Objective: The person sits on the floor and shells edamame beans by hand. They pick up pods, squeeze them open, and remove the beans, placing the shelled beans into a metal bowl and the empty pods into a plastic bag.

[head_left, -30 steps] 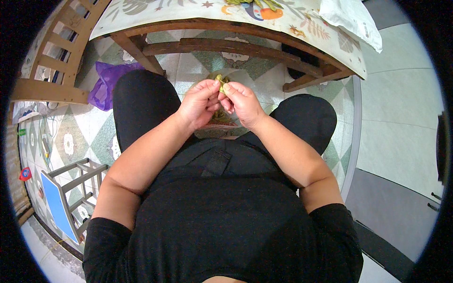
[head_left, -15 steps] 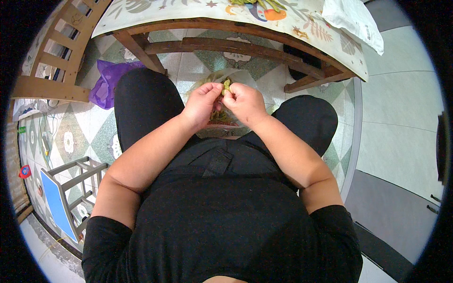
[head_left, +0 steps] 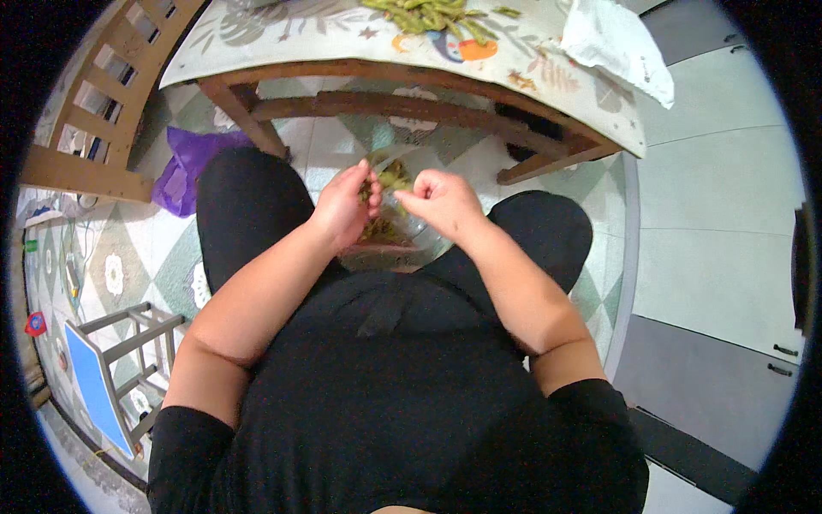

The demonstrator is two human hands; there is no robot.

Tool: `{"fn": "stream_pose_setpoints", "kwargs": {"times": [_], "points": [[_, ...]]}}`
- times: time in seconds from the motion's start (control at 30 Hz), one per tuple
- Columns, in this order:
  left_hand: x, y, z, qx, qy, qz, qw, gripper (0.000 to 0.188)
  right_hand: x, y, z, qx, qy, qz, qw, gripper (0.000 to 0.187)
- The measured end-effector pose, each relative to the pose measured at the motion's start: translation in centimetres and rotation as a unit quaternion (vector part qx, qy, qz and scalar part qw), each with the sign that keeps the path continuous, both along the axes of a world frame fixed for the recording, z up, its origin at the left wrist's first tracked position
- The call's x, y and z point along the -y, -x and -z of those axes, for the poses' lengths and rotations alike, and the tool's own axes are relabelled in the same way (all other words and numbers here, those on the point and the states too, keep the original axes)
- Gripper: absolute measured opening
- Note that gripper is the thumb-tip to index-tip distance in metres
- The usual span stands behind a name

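Note:
My left hand (head_left: 345, 208) is closed, fingers curled around greenish bean pods (head_left: 366, 190) that are partly hidden by the fingers. Just to its right, my right hand (head_left: 443, 206) has its thumb and fingertips pinched together. Whatever is in that pinch is too small to make out. Below both hands, between my knees, a clear plastic bag (head_left: 417, 160) stands open with green and brownish pods or shells (head_left: 383, 230) inside. On the table, a heap of green bean pods (head_left: 428, 15) lies near the top of the view.
In front of me is a wooden table with a patterned white cloth (head_left: 291, 43). A white plastic bag (head_left: 612, 47) lies on its right end. A purple bag (head_left: 181, 167) is on the floor by my left knee, near a blue-topped stool (head_left: 96, 385). Grey cabinets (head_left: 711, 283) stand at right.
My hands, together on a green pod earlier, have moved apart. My head view has shifted, so more of the table and its pod heap shows.

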State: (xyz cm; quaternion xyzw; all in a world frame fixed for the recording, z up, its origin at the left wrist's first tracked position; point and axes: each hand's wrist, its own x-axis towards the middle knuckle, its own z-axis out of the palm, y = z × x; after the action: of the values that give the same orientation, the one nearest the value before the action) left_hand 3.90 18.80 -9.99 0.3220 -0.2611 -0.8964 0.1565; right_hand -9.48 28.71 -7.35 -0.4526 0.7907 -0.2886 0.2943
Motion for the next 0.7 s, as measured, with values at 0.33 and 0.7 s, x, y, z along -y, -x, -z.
{"fn": "stream_pose_setpoints", "kwargs": {"times": [0.33,0.7], "points": [[0.7,0.1,0.2,-0.029,0.009,0.026,0.999,0.015,4.4,8.3,-8.7,-0.21,0.235,0.08,0.946,0.023],[1.6,0.1,-0.3,-0.049,-0.014,0.031,0.998,0.02,13.3,20.5,-10.1,-0.49,0.053,0.028,0.87,0.019]]}}
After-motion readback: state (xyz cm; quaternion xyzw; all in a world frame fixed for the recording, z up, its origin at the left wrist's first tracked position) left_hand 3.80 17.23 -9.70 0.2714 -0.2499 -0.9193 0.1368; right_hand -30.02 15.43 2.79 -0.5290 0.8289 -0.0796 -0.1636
